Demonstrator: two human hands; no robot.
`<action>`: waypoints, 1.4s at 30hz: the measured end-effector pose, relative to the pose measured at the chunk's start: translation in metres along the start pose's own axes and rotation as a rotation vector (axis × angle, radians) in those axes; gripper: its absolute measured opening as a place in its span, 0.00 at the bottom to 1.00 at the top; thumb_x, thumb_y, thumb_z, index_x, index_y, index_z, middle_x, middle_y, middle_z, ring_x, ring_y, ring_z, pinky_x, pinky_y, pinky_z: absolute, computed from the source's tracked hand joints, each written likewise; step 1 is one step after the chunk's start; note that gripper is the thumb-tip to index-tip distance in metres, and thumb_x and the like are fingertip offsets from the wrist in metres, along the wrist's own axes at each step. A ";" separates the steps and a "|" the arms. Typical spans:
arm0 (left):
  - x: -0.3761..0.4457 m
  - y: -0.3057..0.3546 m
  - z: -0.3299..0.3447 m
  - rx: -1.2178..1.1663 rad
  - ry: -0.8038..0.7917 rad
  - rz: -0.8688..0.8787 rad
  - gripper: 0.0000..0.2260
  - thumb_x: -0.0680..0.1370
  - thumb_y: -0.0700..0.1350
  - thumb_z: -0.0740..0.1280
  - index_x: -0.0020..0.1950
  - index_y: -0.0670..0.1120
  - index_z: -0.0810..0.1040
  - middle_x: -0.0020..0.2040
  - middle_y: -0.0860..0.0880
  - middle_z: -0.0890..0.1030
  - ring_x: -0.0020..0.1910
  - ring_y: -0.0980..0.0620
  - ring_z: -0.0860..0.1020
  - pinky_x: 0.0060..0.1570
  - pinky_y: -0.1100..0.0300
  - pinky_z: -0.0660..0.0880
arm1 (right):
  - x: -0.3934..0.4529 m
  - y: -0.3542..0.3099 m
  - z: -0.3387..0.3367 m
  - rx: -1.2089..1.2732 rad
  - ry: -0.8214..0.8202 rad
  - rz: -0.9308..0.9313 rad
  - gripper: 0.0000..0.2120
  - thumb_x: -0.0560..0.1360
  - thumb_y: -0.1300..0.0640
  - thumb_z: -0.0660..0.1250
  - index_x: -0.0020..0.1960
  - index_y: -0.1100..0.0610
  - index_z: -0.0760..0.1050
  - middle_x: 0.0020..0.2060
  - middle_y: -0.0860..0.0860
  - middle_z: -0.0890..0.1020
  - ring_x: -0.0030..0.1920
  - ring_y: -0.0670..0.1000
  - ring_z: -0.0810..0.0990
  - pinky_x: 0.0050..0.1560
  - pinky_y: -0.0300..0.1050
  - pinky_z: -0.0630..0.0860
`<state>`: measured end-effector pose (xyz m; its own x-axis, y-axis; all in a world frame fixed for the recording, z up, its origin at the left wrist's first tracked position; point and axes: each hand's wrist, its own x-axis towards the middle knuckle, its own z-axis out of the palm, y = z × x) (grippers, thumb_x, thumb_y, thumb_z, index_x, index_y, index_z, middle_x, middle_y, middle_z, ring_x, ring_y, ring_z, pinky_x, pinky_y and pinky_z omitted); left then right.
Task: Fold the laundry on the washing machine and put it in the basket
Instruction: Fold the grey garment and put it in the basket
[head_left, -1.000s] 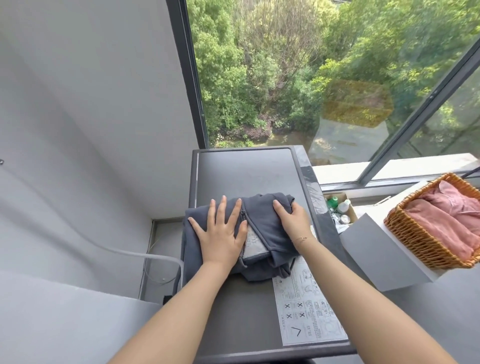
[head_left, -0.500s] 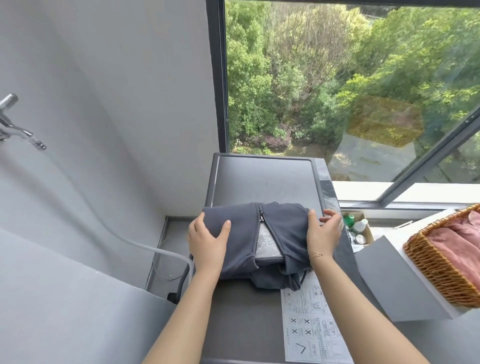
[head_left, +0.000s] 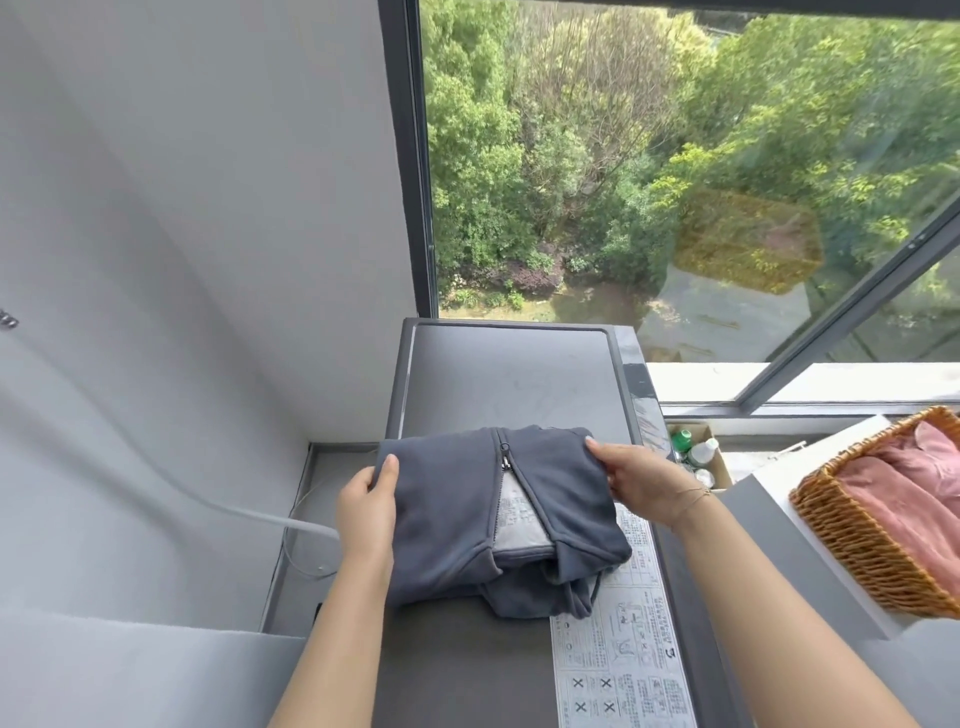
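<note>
I see the grey washing machine (head_left: 509, 374) below the window, bearing a folded dark-grey zip jacket (head_left: 467, 514) near its front. The wicker basket (head_left: 857, 545), right, holds pink laundry (head_left: 904, 499). My left hand (head_left: 366, 506) and right hand (head_left: 641, 475) each grip a jacket side.

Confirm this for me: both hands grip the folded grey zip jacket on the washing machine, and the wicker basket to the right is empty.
Not quite. The head view shows the wicker basket already holds pink laundry. The rest stands: the left hand and right hand grip the sides of the folded grey zip jacket on the washing machine.
</note>
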<state>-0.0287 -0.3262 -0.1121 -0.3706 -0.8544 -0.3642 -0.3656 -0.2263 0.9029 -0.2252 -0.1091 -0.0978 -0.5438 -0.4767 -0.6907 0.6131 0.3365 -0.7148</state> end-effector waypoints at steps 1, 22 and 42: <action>0.002 -0.002 0.000 -0.018 -0.005 -0.012 0.15 0.79 0.49 0.65 0.38 0.42 0.67 0.34 0.46 0.62 0.36 0.51 0.59 0.36 0.56 0.57 | 0.000 -0.001 0.000 0.012 -0.004 -0.011 0.22 0.68 0.45 0.74 0.54 0.59 0.78 0.41 0.52 0.77 0.38 0.48 0.73 0.38 0.38 0.70; -0.002 -0.003 0.011 0.114 0.135 -0.054 0.19 0.79 0.55 0.61 0.45 0.38 0.74 0.41 0.42 0.76 0.43 0.42 0.75 0.47 0.50 0.72 | -0.007 0.043 0.018 -0.665 0.673 -0.273 0.23 0.77 0.45 0.63 0.31 0.57 0.61 0.27 0.51 0.69 0.36 0.57 0.70 0.35 0.50 0.61; -0.046 0.015 -0.001 -0.125 -0.624 -0.496 0.20 0.69 0.55 0.75 0.54 0.44 0.83 0.48 0.44 0.85 0.49 0.45 0.84 0.57 0.50 0.77 | -0.077 0.083 0.017 0.182 0.162 -0.088 0.18 0.72 0.50 0.71 0.57 0.60 0.80 0.49 0.57 0.85 0.51 0.55 0.83 0.53 0.47 0.79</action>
<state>-0.0164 -0.2910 -0.0812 -0.6120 -0.2303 -0.7566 -0.5278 -0.5934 0.6076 -0.1229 -0.0588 -0.1018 -0.6748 -0.3567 -0.6460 0.6446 0.1412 -0.7513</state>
